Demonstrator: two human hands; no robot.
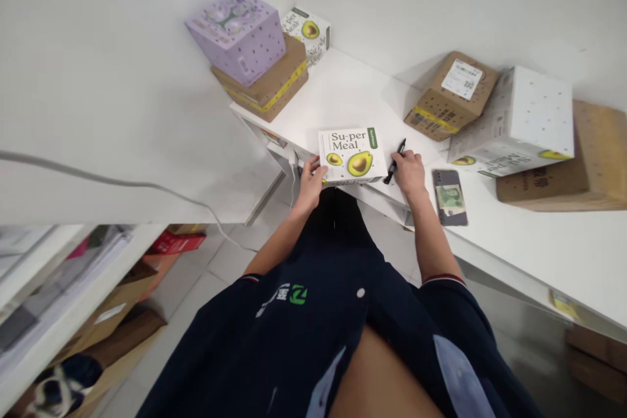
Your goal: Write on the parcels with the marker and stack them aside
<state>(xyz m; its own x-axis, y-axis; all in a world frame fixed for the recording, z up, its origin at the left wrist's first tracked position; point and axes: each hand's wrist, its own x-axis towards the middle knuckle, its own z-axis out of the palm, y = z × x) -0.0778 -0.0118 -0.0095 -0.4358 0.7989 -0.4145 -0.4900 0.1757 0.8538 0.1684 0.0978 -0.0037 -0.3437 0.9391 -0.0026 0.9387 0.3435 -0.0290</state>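
A white box [349, 155] printed "Su-per Meal" with avocados lies flat at the front edge of the white desk [360, 88]. My left hand [310, 184] grips the box by its left front corner, with the thumb on top. Just to the right of the box, my right hand [409, 171] is closed around a black marker [394, 160], which slants with one end pointing away from me. A dark phone [449, 197] with a green banknote in its case lies to the right of that hand.
At the back left, a purple box [240, 32] rests on a brown carton [274, 88], beside another avocado box [313, 31]. To the right stand a taped carton [450, 95], a white dotted box [526, 111] and a larger carton [595, 157]. A grey cable [122, 183] hangs at the left.
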